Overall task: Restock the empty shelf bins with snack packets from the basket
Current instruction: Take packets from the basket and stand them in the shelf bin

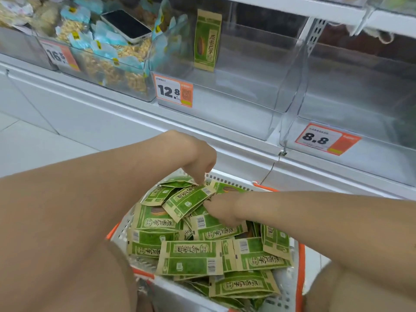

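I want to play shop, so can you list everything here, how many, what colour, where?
Snack packets: many, green and tan, piled in the basket.
Basket: one, white with orange trim, below the shelf.
Standing packet: one, green, upright in the middle bin.
Bins: several, clear, along the shelf.
Price tags: three, white and orange, on bin fronts.
Blue packets: many, pale blue, left bin.
Phone: one, dark screen, lying on blue packets.
Left hand: one, pinching top packet.
Right hand: one, fingers in the pile; grip unclear.

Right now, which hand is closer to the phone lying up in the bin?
Left. The left hand is below and right of the phone, its fingers pinching a packet; the right hand sits lower and further right.
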The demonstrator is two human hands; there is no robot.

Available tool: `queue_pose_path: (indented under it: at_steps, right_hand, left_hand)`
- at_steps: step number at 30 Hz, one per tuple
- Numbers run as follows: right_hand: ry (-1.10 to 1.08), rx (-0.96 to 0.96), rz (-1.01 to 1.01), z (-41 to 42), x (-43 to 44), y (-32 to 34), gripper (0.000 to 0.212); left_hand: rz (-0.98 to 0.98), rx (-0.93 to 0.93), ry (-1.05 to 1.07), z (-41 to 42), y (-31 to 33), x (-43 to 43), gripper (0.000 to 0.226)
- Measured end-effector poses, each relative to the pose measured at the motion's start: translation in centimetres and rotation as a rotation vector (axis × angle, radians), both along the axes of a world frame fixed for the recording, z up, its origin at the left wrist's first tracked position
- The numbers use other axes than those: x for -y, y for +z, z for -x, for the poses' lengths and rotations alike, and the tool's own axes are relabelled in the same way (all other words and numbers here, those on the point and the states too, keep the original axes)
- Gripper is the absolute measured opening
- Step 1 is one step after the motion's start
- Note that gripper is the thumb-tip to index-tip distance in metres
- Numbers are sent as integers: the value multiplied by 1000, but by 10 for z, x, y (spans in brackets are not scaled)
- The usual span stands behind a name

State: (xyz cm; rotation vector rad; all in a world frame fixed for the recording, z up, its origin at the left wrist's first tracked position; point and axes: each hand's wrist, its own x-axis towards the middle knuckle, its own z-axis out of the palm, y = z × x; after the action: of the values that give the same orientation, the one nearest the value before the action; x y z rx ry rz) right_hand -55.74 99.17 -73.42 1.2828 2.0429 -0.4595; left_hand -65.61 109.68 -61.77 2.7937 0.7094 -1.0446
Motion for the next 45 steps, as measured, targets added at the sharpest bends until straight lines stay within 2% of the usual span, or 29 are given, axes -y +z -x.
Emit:
queue_pose_path:
  at_steps: [3,5,7,12,18,20,22,24,26,28,30,31,34,36,38,45]
  right_hand:
    - [12,26,-12,2,0,-7,2]
    - [41,14,-28,5,-2,-6,23]
    - [49,0,-12,7,-4,-2,31]
    - [-95,-117,38,5,-21,28,21]
    - [-365,-340,-195,-7,-40,101,24]
    - [-497,-459,-288,-15,-44,126,20]
    - [-756,-669,-324,-22,-45,146,15]
    - [-1102,-923,-230,-26,-45,162,16]
    - [-1342,-1147,-73,-29,-43,177,27]
    - [-1442,-1374,20,-31,-42,189,32]
    - [-1494,-1569,-15,-34,-42,200,35]
    - [-1480,-1601,-94,-35,-42,203,36]
    - [-1256,-1371,-514,-35,-45,204,35]
    - [-1157,-1268,-694,-35,-49,200,36]
    - [-1148,-1268,-744,-36,-53,197,39]
    - [-1085,-1170,-965,-37,-64,190,29]
  left_hand:
    - [6,-1,11,-2,-4,-5,50]
    - [5,3,20,-4,-4,-6,48]
    - [0,19,21,-6,-1,-5,41]
    - [22,26,44,-2,17,-2,61]
    - [36,170,165,8,44,-12,67]
    - [59,237,176,14,51,-19,58]
    - [137,327,240,23,57,-27,54]
    - [282,405,308,33,64,-32,62]
    - [425,529,378,43,69,-34,70]
    - [494,754,432,49,70,-36,60]
    - [597,984,514,51,70,-36,49]
    - [665,1070,571,50,71,-35,46]
    - [793,1243,696,44,75,-31,36]
    - [816,1315,754,42,78,-30,33]
    - [822,1357,804,41,78,-32,31]
    - [920,1394,841,35,78,-36,26]
